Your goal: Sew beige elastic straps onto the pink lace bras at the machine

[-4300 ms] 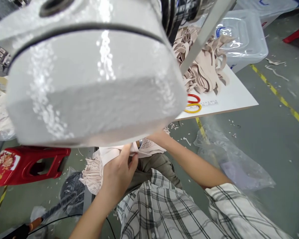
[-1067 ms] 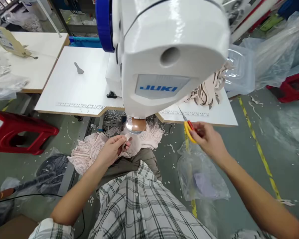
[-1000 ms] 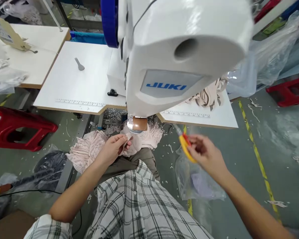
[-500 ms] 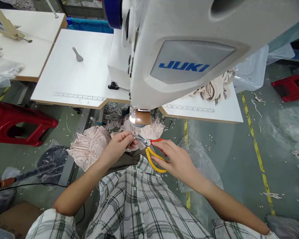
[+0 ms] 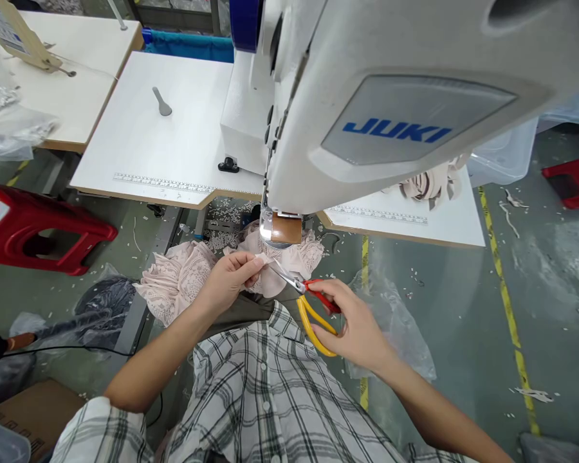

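Left hand [image 5: 229,281] sits just below the sewing machine [image 5: 390,109], forearm running up from the lower left, wrist bent slightly. Thumb and fingertips are pinched shut on a small pale strip of fabric [image 5: 262,258] at the edge of the pink lace garment [image 5: 183,283], which lies bunched over the lap under the machine's head and spills out to the left of it.

Right hand [image 5: 354,325] is below and right of the machine's head, forearm coming in from the lower right corner. Fingers are closed through the loops of the scissors [image 5: 309,302], one handle red, one yellow. Blades point up-left toward the left hand's fingertips, the tips touching or just beside the pinched strip; whether the blades are parted is too small to tell.

A brown presser part [image 5: 286,228] hangs at the machine's underside, right above the garment. White table [image 5: 174,148] spreads left of and behind the machine, with a printed ruler strip along its front edge. A pile of beige strips [image 5: 431,183] lies on the table to the right of the machine. Red stool [image 5: 33,225] on the floor well left of the machine, clear plastic bag [image 5: 395,321] on the floor below and right of it, just beside the right hand. Plaid shirt [image 5: 270,399] fills the bottom.
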Available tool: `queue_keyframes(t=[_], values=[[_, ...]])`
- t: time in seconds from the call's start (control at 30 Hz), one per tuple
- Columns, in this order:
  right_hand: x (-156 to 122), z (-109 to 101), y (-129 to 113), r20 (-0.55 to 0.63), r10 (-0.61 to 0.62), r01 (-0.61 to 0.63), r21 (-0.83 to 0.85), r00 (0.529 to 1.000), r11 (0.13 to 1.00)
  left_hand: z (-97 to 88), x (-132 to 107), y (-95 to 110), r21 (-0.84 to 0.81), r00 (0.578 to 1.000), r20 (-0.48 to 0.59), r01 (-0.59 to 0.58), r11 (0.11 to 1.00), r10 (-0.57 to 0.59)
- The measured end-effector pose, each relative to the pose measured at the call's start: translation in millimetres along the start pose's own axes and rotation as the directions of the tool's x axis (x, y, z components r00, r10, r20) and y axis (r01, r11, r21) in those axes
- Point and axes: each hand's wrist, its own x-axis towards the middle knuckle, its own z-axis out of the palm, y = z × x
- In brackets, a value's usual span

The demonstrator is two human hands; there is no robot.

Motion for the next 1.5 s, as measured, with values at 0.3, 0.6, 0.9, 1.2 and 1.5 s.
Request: queue_keyframes(t=[0.3,0.6,0.9,1.2,1.5], values=[[24,9,-8,0.027,0.004,-0.005,0.023,1.000,1.000,4.9,-6,7,0.368,0.992,-0.100,-0.032,0.929,0.074],[20,1,-4,0.059,0.055,-0.057,0.033,0.997,0.998,8.8,-9,11,0.383,0.984,-0.161,-0.013,0.923,0.080],[27,-57,46,-0.102,0.198,-0.218,-0.244,0.975,0.945,5.9,-6,5,-0.053,0.994,-0.109,0.022,0.998,-0.028],[77,-53,42,-0.319,-0.231,0.056,-0.474,0.919,0.879,12.8,-11,32,0.266,0.946,0.136,0.253,0.930,-0.296],[53,-18,20,-0.100,-0.141,0.118,-0.203,0.985,0.972,35.8,-26,21,0.777,0.980,0.080,-0.175,0.604,0.181]])
